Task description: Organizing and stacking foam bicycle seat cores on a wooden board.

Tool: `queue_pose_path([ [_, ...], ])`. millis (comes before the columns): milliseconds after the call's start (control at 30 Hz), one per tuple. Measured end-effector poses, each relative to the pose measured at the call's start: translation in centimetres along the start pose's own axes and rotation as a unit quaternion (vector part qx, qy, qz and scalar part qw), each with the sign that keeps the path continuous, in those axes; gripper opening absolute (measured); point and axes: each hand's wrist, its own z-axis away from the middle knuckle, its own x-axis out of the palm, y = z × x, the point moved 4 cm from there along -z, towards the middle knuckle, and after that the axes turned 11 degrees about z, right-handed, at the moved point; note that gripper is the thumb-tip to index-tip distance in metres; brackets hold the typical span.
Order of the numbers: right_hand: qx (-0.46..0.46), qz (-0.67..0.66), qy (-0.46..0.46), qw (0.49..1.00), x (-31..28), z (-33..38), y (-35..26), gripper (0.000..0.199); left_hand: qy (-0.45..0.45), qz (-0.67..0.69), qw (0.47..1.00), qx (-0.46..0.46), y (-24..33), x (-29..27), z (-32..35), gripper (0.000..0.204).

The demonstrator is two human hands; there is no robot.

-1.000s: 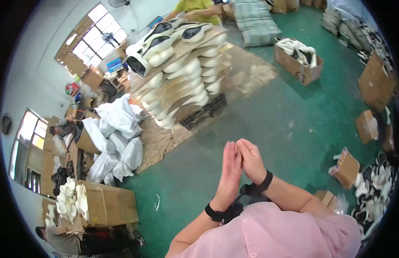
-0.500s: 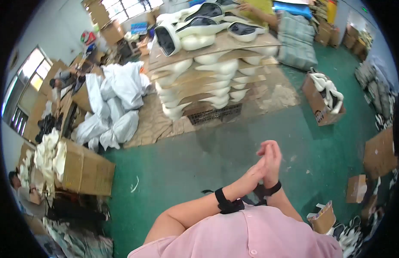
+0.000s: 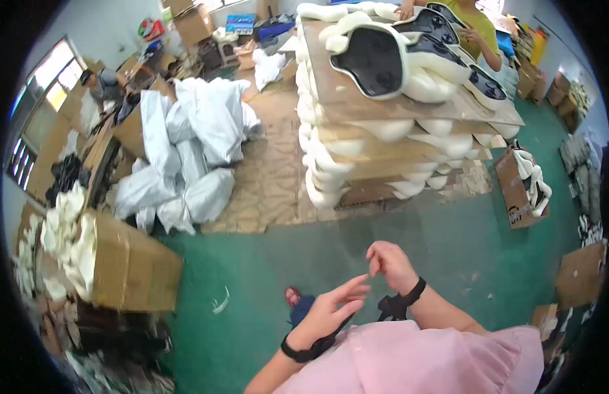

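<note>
In front of my body my left hand (image 3: 330, 312) is open, its fingers stretched out and nothing in it. Just beyond its fingertips hovers my right hand (image 3: 391, 266), fingers loosely bent, with no object visible in it. A small gap separates the two hands. Each wrist wears a black strap. Ahead stands a tall stack of boards (image 3: 409, 138) with cream foam pieces between the layers. On its top board lie several cream foam pieces with black shells, the nearest black shell (image 3: 370, 62) facing up.
A person in a yellow top (image 3: 481, 33) handles pieces behind the stack. White sacks (image 3: 209, 125) lie on flattened cardboard to the left. A large carton (image 3: 137, 262) stands nearer on that side, a small open carton (image 3: 511, 190) of foam pieces at right. Another person (image 3: 104, 88) works far left.
My hands have come apart from being pressed together, the left moving down and left. The stack appears nearer and further right, and my shoe has come into view.
</note>
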Motion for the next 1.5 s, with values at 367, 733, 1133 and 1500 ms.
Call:
queue_pose_path([
  [367,-0.018,0.081,-0.119,0.989,18.8,-19.3,-8.6,0.018,0.108,-0.159,0.98,0.056,24.0,-35.0,-13.3,0.034],
  [733,-0.196,0.003,-0.005,0.981,19.1,-39.9,-21.0,0.017,-0.13,-0.475,0.852,0.181,40.7,-37.7,-44.1,0.023],
  [1133,-0.095,-0.038,0.487,0.868,18.0,-47.1,-25.3,0.015,-0.408,-0.509,0.454,0.606,41.0,-20.7,-74.8,0.06],
  [1500,-0.061,-0.037,0.726,0.684,21.0,-51.0,-30.3,0.014,-0.547,-0.413,0.408,0.603,54.8,-26.5,-79.8,0.06],
])
